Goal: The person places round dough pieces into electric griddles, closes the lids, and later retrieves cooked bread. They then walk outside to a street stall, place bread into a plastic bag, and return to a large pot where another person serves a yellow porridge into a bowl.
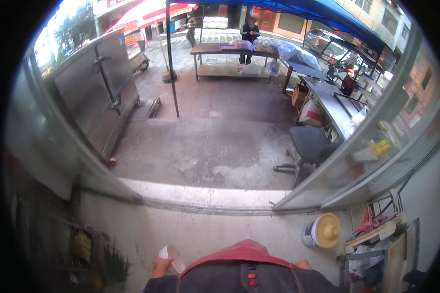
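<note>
At the lower left, my left hand (162,264) is closed around a white bowl-like container (173,256), which is tilted with its hollow side to the right. My right hand (303,264) shows only in part beyond the edge of the red apron (238,249); its fingers and anything in it are hidden. A white bucket with a yellow lid (327,230) stands on the floor to the upper right of that hand. Ahead of me lies the metal track of a sliding glass door (205,208).
Glass door panels (351,157) flank the doorway. Outside stand a metal cabinet (91,88), a canopy pole (172,73), an office chair (308,141) and tables (209,48). A person (250,33) is behind the far table. A plant (115,262) and a cluttered rack (373,238) stand inside.
</note>
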